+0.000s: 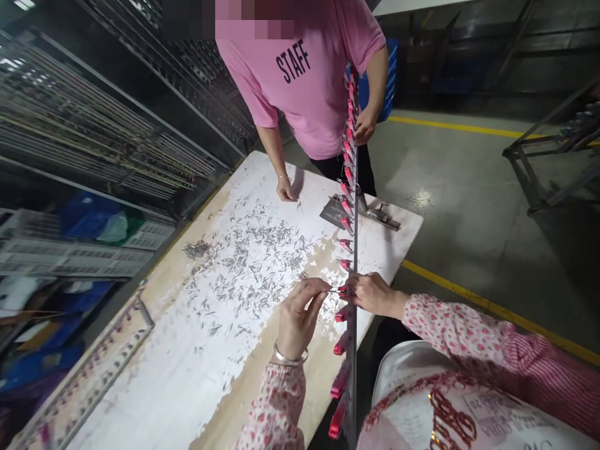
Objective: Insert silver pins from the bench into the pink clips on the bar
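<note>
A long metal bar (355,250) with a row of pink clips (345,245) stands along the table's right edge. My left hand (300,312) pinches a thin metal pin (334,290) and holds its tip at a clip. My right hand (372,294) grips the bar and that clip from the right side. Several loose silver pins (248,256) lie scattered across the white table (187,369).
A co-worker in a pink shirt (304,81) stands at the far end, one hand (285,189) on the table, the other hand (364,128) on the bar. A second clip bar (100,369) lies at the table's left edge. Metal racks (107,137) stand left.
</note>
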Demonstrator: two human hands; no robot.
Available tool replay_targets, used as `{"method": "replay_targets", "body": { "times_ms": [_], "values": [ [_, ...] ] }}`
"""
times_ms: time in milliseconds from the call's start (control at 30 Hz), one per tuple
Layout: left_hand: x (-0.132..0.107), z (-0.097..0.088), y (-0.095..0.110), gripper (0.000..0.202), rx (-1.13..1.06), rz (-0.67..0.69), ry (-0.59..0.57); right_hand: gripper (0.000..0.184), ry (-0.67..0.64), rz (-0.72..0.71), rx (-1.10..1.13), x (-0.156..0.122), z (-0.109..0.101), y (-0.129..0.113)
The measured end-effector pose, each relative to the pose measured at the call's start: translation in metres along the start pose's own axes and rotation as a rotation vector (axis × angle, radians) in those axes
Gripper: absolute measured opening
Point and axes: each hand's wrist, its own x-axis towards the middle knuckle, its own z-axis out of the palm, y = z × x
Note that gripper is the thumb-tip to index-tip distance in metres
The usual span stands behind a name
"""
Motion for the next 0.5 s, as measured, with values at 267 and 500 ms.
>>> {"method": "replay_targets", "body": {
  "times_ms": [267, 500],
  "values": [
    [0.0023, 0.0084, 0.0046, 0.014, 0.256, 0.153, -0.048, 0.043, 0.004, -0.004, -0.013, -0.0041, -0.0033, 0.0025],
    [0.0068, 0.0091, 0.0093, 0.017, 0.213, 0.219, -0.121, 0.04, 0.021, 0.036, 0.001, -0.0083, -0.0092, 0.0012]
  ]
}}
